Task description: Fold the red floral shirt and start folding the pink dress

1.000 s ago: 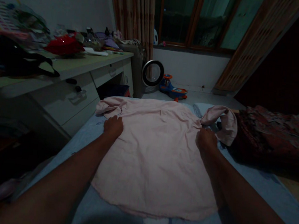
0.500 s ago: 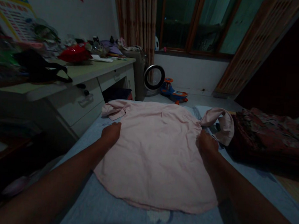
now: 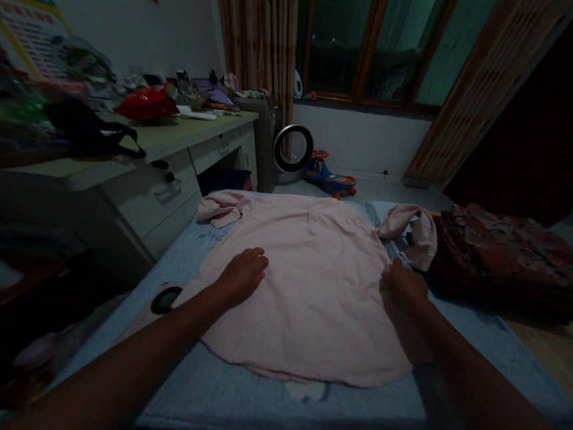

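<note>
A pale pink shirt (image 3: 304,297) lies spread on the blue patterned bedding (image 3: 245,399), its curved hem toward me. Its left sleeve (image 3: 222,206) is bunched at the far left corner, and its right sleeve (image 3: 410,232) curls in a loop at the far right. My left hand (image 3: 244,275) rests palm down on the shirt's left half, its fingers extended and slightly bent. At the right side edge, my right hand (image 3: 405,285) is closed with the cloth pinched between its fingers; the fingertips are partly hidden.
Dark reddish folded cloth (image 3: 518,262) is piled right of the shirt. A cluttered desk (image 3: 172,145) stands at left, with a red bag (image 3: 148,104) on it. Beyond the bed are a washing machine with its round door (image 3: 293,149) open and a blue-orange ride-on toy (image 3: 330,177).
My left hand has moved from the shirt's left edge inward onto its surface, and its fist has loosened. My right hand stays at the right edge. The view has shifted slightly.
</note>
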Action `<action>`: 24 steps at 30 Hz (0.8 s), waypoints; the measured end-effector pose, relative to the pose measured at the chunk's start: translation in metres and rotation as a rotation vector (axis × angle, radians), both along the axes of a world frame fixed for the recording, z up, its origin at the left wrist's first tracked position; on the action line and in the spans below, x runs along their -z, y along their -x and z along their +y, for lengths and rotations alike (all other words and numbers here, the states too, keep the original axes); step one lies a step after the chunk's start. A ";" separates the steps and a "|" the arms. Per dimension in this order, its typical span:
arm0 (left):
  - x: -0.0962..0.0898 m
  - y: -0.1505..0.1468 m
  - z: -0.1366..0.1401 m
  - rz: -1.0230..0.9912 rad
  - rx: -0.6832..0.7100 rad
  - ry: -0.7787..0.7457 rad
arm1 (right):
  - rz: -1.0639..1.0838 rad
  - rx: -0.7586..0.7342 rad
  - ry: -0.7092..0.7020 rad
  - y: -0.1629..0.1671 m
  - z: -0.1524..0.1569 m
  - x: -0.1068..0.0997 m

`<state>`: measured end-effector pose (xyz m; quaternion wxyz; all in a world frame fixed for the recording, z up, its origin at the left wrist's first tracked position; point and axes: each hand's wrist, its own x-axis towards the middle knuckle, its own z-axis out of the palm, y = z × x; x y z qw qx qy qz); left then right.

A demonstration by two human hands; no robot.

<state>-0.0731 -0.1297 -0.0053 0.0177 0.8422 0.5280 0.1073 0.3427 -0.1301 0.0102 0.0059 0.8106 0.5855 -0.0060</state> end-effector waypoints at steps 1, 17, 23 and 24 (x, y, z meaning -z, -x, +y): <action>0.001 -0.006 -0.008 -0.033 0.057 0.043 | -0.002 -0.012 0.018 -0.001 -0.004 -0.003; -0.001 -0.067 -0.107 -0.280 0.369 0.338 | 0.033 0.009 0.036 -0.005 -0.059 -0.013; -0.002 -0.077 -0.118 -0.249 0.382 0.375 | 0.062 0.109 0.040 -0.012 -0.081 -0.018; -0.004 -0.077 -0.118 -0.234 0.390 0.385 | 0.068 0.093 0.041 -0.014 -0.084 -0.017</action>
